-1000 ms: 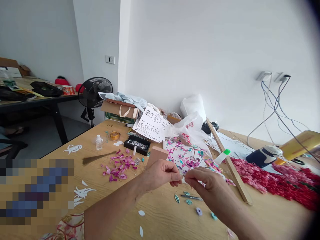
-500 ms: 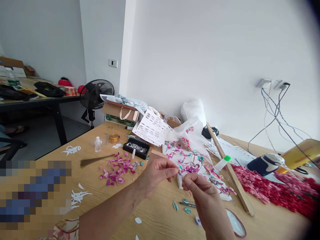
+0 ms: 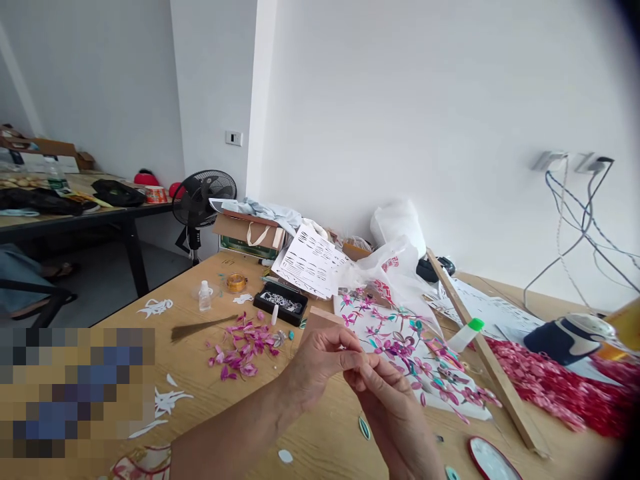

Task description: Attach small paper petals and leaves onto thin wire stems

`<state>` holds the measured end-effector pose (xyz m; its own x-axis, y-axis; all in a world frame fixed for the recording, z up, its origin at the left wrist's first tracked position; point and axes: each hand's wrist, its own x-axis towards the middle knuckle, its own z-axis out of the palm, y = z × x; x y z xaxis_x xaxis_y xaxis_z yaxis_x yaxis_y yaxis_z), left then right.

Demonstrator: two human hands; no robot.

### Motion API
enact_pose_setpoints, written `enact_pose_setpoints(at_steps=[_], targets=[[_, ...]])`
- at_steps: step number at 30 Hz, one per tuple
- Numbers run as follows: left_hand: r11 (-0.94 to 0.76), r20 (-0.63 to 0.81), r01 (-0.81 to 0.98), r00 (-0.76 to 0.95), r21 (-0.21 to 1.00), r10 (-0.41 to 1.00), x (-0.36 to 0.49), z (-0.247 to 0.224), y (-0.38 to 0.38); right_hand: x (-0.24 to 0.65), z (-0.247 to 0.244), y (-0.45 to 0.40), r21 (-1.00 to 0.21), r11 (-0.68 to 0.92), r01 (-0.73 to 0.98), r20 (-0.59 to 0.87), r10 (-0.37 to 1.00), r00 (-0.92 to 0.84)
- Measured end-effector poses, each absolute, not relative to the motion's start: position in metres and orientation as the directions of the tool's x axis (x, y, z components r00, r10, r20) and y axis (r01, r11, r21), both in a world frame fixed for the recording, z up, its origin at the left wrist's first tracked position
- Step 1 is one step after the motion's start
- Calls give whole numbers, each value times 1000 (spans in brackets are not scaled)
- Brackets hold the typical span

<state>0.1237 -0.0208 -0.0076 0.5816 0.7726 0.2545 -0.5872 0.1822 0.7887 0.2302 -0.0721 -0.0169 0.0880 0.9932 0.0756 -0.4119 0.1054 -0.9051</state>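
My left hand (image 3: 327, 360) is closed in a pinch over the middle of the table. Its fingertips meet those of my right hand (image 3: 383, 387), which is pinched too. Whatever lies between the fingers is too small to make out. Just behind the hands is a wooden block (image 3: 323, 320). Loose magenta petals (image 3: 245, 347) lie left of my left hand. Beyond my right hand, finished-looking magenta flowers (image 3: 400, 343) with teal leaves rest on a white sheet. A green-edged leaf (image 3: 365, 428) lies on the table, close to my right wrist.
A black box (image 3: 281, 303) holds small silvery pieces. Around it stand a small clear bottle (image 3: 205, 296) and a green-capped bottle (image 3: 466, 335). A long wooden strip (image 3: 487, 357) slants along the right, beside red and pink flowers (image 3: 540, 383). White cut pieces (image 3: 170, 401) lie at left.
My hands have come together; their fingertips, apart before, now touch. The view has shifted slightly, so the table's things appear farther right and a little lower.
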Motion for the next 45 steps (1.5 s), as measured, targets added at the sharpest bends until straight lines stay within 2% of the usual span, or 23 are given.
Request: enact_pose_setpoints(at_steps=[4,6,10,13,18,27,40,45], targets=[[242,224,-636,561,733,797,124,-8,-21,223,-23,-71,-901,183,-393,132,979,153],[239,223,-623,570,745,791,123,-8,-19,220,-24,-69,-896,201,-396,144,975,170],[160,220,-535,577,830,787,118,-2,-15,219,-24,-67,-884,199,-424,133,975,181],[162,225,-589,528,792,819,115,-1,-12,218,-23,-68,-862,210,-462,134,973,190],[252,224,-577,628,777,745,120,-11,-11,215,-21,-70,-839,204,-504,135,976,171],[333,158,-557,656,761,738,123,-15,-10,211,-21,-71,-864,161,-477,96,983,157],[356,171,-593,653,722,738,122,-16,-10,205,-21,-70,-858,177,-483,100,978,181],[361,175,-623,632,694,755,121,-13,-10,207,-20,-71,-887,185,-424,103,973,208]])
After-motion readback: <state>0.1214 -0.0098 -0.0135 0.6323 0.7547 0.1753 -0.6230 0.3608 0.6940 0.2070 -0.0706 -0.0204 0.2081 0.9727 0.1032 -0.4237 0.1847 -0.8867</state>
